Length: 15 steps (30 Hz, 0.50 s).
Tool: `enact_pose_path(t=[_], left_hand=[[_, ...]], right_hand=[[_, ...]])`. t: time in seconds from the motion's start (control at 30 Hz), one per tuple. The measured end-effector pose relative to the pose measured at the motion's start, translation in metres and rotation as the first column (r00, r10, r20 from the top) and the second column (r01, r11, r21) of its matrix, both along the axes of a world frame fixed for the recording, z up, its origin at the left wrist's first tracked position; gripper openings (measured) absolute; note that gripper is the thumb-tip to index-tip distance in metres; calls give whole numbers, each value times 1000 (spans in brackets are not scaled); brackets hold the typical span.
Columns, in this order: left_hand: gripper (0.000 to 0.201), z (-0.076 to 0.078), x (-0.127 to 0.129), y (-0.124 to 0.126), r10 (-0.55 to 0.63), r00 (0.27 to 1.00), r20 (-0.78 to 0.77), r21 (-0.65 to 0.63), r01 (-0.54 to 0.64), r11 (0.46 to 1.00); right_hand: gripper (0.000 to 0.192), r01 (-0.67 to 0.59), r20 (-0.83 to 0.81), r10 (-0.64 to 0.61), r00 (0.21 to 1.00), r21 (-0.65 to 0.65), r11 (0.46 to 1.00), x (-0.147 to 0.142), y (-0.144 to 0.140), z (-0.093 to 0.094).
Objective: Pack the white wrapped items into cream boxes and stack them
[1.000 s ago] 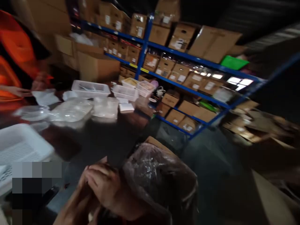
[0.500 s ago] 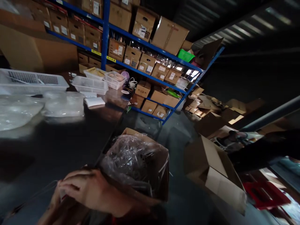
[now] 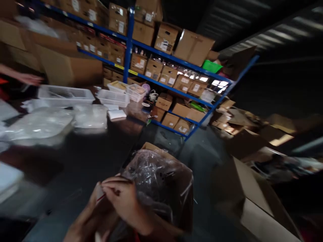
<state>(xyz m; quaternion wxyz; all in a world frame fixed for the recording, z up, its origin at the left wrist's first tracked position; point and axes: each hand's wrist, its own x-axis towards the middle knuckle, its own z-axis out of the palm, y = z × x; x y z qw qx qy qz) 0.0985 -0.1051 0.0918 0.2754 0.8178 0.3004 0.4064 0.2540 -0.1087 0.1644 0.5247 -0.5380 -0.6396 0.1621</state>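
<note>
My left hand [image 3: 87,211] and my right hand [image 3: 123,198] are close together at the table's near edge. Between them shows a small white piece with a red edge [image 3: 100,195], possibly a bag or packet; most of it is hidden by the fingers. The left hand is closed around it from the left, while the right fingers pinch at its top. Just beyond the right hand stands a cardboard box [image 3: 186,201], lined with a crumpled clear plastic bag [image 3: 146,168] that has thin pieces inside.
Clear plastic bags [image 3: 45,122] lie on the dark table [image 3: 88,154], with white baskets [image 3: 67,95] behind. A co-worker's hand [image 3: 29,79] reaches in at left. Blue shelving [image 3: 128,43] full of cartons stands behind. An open carton [image 3: 254,195] is on the right.
The view has swung left, so the scene sits further right. My right fingers have gone from lying over the left hand to a pinch, and more of the white piece shows.
</note>
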Motion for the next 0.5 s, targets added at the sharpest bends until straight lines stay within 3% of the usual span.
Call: enact_pose_path(t=[0.1,0.2,0.3,0.4,0.5], left_hand=[[35,23,-1,4,-14,990,-137,85,26,996],[35,33,-2,5,18,992,-125,207,9,978],[28,28,-2,1,10,999,-44,270,2,963],[35,16,0,-4,27,999,41,232,-36,972],[44,6,2,-5,29,998,64,184,-40,982]], right_hand=[[20,29,-115,-26,993,23,999,-1,2,2],[19,-18,4,18,1000,63,998,-3,5,8],[23,-40,155,15,988,158,987,-7,6,9],[24,-34,253,-28,967,241,970,-9,5,5],[23,-35,351,-54,935,242,970,-9,2,3]])
